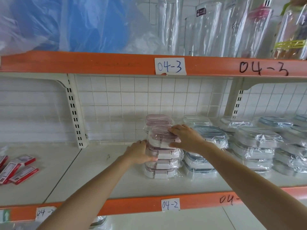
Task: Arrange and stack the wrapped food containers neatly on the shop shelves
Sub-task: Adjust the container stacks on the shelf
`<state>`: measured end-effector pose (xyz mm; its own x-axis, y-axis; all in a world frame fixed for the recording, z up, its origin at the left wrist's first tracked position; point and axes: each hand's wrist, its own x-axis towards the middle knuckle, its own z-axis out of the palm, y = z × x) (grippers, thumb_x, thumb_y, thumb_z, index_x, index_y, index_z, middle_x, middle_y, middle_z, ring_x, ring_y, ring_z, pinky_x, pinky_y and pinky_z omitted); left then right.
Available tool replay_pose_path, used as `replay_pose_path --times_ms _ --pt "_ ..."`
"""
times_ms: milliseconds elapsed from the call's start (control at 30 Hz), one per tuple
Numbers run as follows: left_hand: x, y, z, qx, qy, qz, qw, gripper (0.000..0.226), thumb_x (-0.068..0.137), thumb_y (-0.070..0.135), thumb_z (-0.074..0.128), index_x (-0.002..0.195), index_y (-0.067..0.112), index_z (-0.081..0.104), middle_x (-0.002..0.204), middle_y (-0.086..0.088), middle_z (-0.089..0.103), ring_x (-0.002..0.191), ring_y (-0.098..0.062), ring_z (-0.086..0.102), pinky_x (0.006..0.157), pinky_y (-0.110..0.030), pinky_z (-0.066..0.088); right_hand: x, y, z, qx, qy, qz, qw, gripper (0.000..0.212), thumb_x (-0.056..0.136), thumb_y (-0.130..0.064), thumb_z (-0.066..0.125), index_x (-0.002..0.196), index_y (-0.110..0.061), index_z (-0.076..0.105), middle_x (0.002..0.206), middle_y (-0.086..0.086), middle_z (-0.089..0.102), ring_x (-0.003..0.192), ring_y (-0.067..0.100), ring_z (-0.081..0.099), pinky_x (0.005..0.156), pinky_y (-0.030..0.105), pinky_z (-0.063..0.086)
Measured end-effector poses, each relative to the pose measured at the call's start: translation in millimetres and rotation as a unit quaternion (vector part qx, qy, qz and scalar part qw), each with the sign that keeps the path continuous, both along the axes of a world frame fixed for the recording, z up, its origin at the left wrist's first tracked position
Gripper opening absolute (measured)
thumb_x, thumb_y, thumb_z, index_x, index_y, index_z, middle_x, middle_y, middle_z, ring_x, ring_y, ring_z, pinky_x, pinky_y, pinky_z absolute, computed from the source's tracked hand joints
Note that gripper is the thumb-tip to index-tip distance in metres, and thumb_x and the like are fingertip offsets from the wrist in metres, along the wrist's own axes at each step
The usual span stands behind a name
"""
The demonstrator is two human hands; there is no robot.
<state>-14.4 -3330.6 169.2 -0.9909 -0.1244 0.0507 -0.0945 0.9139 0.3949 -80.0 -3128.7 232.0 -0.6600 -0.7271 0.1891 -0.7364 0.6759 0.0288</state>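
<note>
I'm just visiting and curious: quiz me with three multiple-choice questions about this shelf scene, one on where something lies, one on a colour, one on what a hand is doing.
1. Where do the red and white boxes lie?
A. On the top shelf beside the jars
B. On the same shelf as the containers, far to the left
C. On top of the pink stack

2. What colour are the lids of the stack between the hands?
A. Pink
B. Green
C. Yellow

3. What is the left hand doing?
A. Hanging idle below the shelf
B. Holding the side of the stack
C. Peeling off the 04-2 label

Answers: 1 B, they lie flat at the left end of the middle shelf. 2 A, the lids and clips look pink, unlike the blue-lidded stack beside it. 3 B, its fingers curl against the stack's left side while the right hand rests on the top container.
</note>
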Motion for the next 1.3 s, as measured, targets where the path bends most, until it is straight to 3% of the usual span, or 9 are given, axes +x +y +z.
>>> replay_pose_path --times_ms 100,233,367,467,600,800,1000,1100,1300 --pt "10.1 1.8 3.8 -0.123 -0.004 0.021 0.992 0.083 0.079 0.060 0.063 0.141 0.013 0.034 0.140 -0.010 0.042 0.130 -0.029 0.039 0.105 -0.043 0.036 11.9 -3.1 1.2 -0.018 0.060 0.026 0.998 0.061 0.092 -0.044 0.053 0.145 -0.022 0.033 0.147 -0.005 0.034 0.136 0.016 0.026 0.110 0.034 0.021" --pt "35.5 -2.6 1.1 -0.182 0.012 0.047 0.982 0.071 0.087 0.051 0.055 0.140 0.010 0.034 0.138 -0.011 0.043 0.128 -0.029 0.041 0.101 -0.040 0.036 35.8 -17.4 -6.9 -0.027 0.122 0.114 0.985 0.052 0.093 -0.040 0.049 0.140 -0.021 0.040 0.140 -0.003 0.040 0.130 0.017 0.032 0.105 0.028 0.021" --pt "77.4 -13.9 -9.4 -0.229 -0.007 0.081 0.970 0.050 0.092 0.041 0.049 0.130 0.009 0.042 0.130 -0.010 0.048 0.120 -0.028 0.046 0.096 -0.039 0.040 54.1 -40.5 -29.2 -0.005 0.111 0.184 0.977 0.049 0.092 -0.032 0.050 0.138 -0.019 0.043 0.135 0.001 0.044 0.127 0.019 0.034 0.101 0.028 0.022" --pt "115.0 -24.6 -16.8 -0.270 -0.036 0.098 0.957 0.045 0.093 0.038 0.048 0.129 0.011 0.046 0.128 -0.009 0.050 0.117 -0.027 0.048 0.095 -0.038 0.040 65.1 -55.4 -48.4 0.050 0.087 0.198 0.975 0.050 0.091 -0.031 0.049 0.139 -0.018 0.041 0.137 0.002 0.041 0.129 0.021 0.034 0.107 0.034 0.022" --pt "159.6 -38.7 -21.5 -0.299 -0.059 0.128 0.944 0.040 0.093 0.036 0.048 0.125 0.012 0.048 0.123 -0.008 0.052 0.115 -0.026 0.049 0.094 -0.038 0.041 84.4 -67.9 -67.1 0.141 0.074 0.212 0.964 0.046 0.091 -0.031 0.049 0.134 -0.014 0.043 0.133 0.004 0.042 0.123 0.022 0.038 0.098 0.035 0.032" --pt "194.0 -35.8 -28.4 -0.307 -0.080 0.110 0.942 0.036 0.093 0.034 0.049 0.119 0.009 0.051 0.119 -0.009 0.054 0.108 -0.025 0.052 0.085 -0.036 0.043 116.1 -74.0 -69.6 0.156 0.053 0.217 0.962 0.043 0.093 -0.031 0.048 0.132 -0.014 0.044 0.128 0.005 0.047 0.120 0.022 0.043 0.095 0.035 0.037" --pt "246.2 -30.0 -69.0 -0.262 -0.124 0.082 0.953 0.037 0.092 0.029 0.049 0.125 0.012 0.052 0.124 -0.009 0.057 0.113 -0.027 0.055 0.092 -0.040 0.048 181.9 -73.3 -101.6 0.162 -0.030 0.221 0.961 0.043 0.095 -0.030 0.046 0.134 -0.013 0.040 0.134 0.006 0.043 0.127 0.023 0.040 0.098 0.035 0.037" --pt "277.3 -31.9 -99.5 -0.234 -0.164 0.081 0.955 0.033 0.090 0.027 0.049 0.117 0.009 0.055 0.120 -0.008 0.058 0.112 -0.027 0.056 0.090 -0.040 0.049 213.2 -70.0 -128.7 0.197 -0.064 0.228 0.952 0.049 0.096 -0.032 0.045 0.140 -0.012 0.035 0.141 0.008 0.038 0.131 0.024 0.036 0.101 0.038 0.036" --pt "301.8 -29.8 -144.4 -0.131 -0.190 0.136 0.964 0.055 0.091 0.033 0.055 0.136 0.007 0.039 0.136 -0.012 0.043 0.121 -0.030 0.046 0.099 -0.043 0.041 240.3 -53.5 -183.1 0.199 -0.142 0.194 0.950 0.058 0.096 -0.036 0.047 0.145 -0.012 0.027 0.141 0.007 0.038 0.130 0.023 0.037 0.105 0.038 0.035"
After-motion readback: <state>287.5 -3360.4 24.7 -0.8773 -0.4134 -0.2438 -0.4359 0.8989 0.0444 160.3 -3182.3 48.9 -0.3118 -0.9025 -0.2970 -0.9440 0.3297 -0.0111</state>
